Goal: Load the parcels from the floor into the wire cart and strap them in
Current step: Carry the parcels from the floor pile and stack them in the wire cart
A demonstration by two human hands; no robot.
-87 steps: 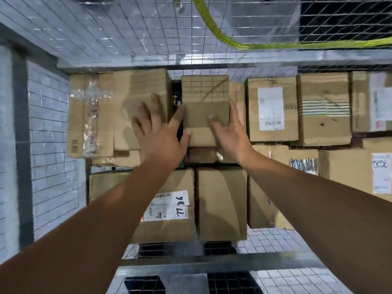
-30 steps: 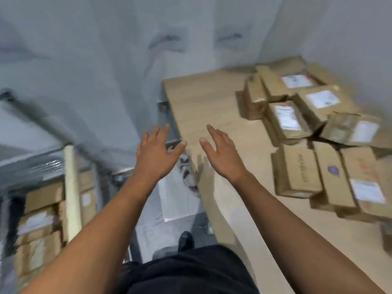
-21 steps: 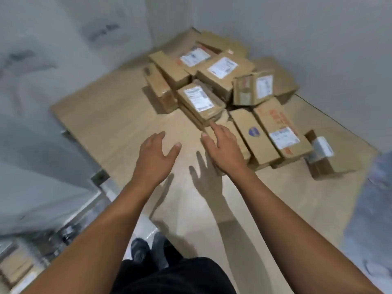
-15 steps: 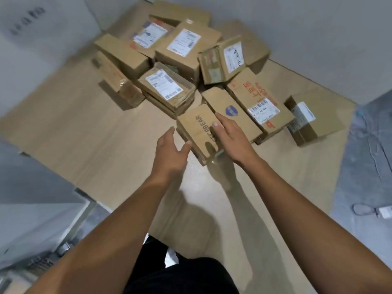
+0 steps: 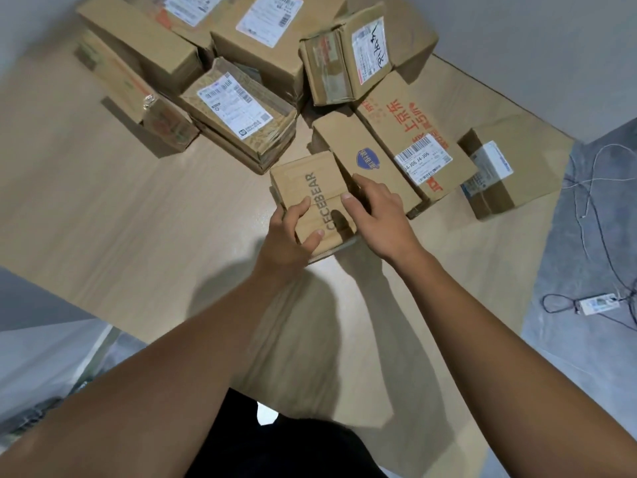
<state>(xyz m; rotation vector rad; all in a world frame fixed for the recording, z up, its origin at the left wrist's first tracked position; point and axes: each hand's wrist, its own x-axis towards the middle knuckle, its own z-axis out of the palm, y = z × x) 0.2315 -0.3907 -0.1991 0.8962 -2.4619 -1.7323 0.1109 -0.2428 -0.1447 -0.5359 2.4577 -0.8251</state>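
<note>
Reaching down, the person has both hands on a small brown box [image 5: 305,179] with letters on its top. The left hand [image 5: 289,232] grips the box's left edge, with the thumb on top and the fingers curled round the side. The right hand [image 5: 379,208] grips the right edge, also with the thumb on top. So both hands hold this one box. The box is low by the floor [image 5: 138,219], at the front of a pile of parcels [image 5: 241,108]. It is right next to a long box [image 5: 365,157] with a blue badge. I think it is just being picked up, but I cannot tell if it has left the floor. A lot is left to do, as many parcels lie in the pile by the wall. The cart and the strap are not in view, so I cannot tell how full the cart is. All these parcels have to go in, and the strapping comes last.
</note>
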